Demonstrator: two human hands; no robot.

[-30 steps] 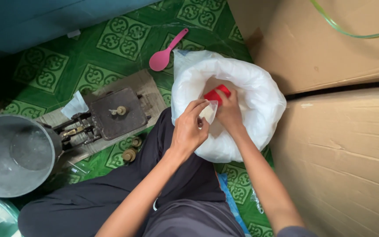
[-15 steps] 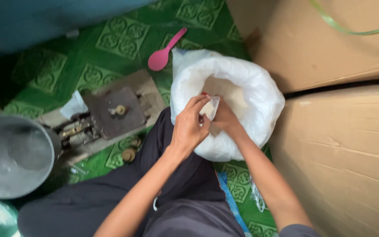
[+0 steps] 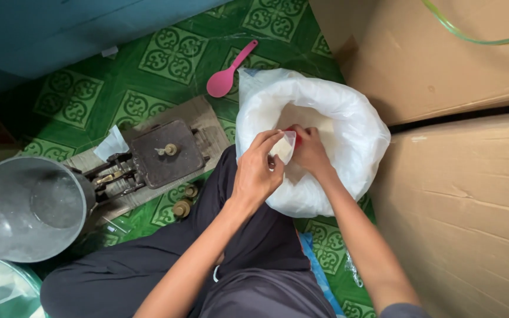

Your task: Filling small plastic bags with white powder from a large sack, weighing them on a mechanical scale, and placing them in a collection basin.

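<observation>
A big white sack [image 3: 357,126] stands open on the floor with pale powder inside. Over its mouth my left hand [image 3: 258,171] pinches a small clear plastic bag [image 3: 284,147] that holds some of the powder. My right hand [image 3: 310,150] is right beside it, inside the sack, gripping a red scoop [image 3: 293,131] of which only a small piece shows. The two hands touch at the little bag.
A balance scale [image 3: 163,154] sits on a board at my left, with brass weights [image 3: 182,204] by it and a metal bowl [image 3: 16,209] further left. A pink spoon [image 3: 228,73] lies on the green patterned mat. Cardboard boxes [image 3: 472,194] wall the right side.
The red scoop, plainly seen above the sack a second ago, has dipped lower and is now mostly hidden behind my hands. Both hands stay over the sack.
</observation>
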